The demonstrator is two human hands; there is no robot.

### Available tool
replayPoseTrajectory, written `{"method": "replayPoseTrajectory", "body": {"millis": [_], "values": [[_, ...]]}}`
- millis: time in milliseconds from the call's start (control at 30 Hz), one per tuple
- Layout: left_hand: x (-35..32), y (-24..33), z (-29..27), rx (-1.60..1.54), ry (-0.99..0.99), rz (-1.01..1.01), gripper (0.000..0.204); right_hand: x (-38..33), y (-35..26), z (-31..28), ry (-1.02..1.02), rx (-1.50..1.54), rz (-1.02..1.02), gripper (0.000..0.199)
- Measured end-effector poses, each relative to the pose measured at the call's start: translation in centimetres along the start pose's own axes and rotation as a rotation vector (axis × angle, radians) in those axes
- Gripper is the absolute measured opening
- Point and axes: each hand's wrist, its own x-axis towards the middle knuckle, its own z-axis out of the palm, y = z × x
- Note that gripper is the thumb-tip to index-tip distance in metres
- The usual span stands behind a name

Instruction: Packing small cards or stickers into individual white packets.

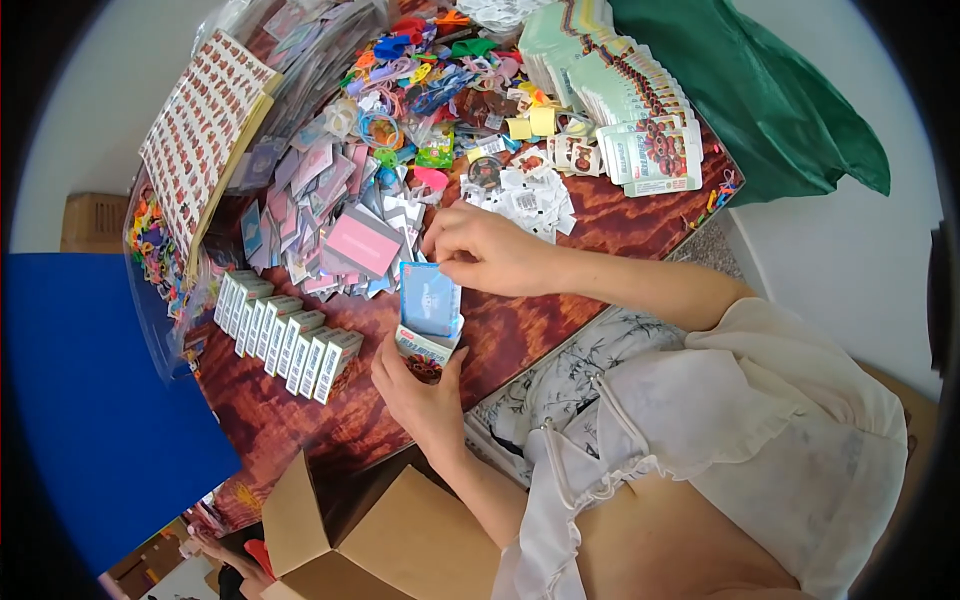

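Left grip (423,405) clamped around small box (424,346); right grip (492,250) pinching upper corner of blue packet (428,302) protruding from it

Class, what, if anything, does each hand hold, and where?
The left hand grips a small box by its sides; the right hand apparently pinches the blue packet at its upper-right corner.

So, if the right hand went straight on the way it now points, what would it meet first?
The right hand would probably meet the pile of flat packets first, though depth is unclear.
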Motion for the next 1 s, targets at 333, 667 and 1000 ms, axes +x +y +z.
{"method": "replayPoseTrajectory", "body": {"millis": [333,667,1000], "values": [[-0.5,-0.3,0.8,-0.034,0.127,-0.055,0.074,2.4,-1.4,2.4,-0.203,0.023,0.046,0.024],[-1.2,-1.1,1.0,-0.136,0.125,-0.092,0.072,6.2,1.9,5.0,-0.052,-0.623,-0.284,0.054],[-0.8,-1.1,0.6,-0.202,0.143,-0.108,0.070,5.8,2.7,3.3,0.119,-0.265,-0.302,0.017]]}}
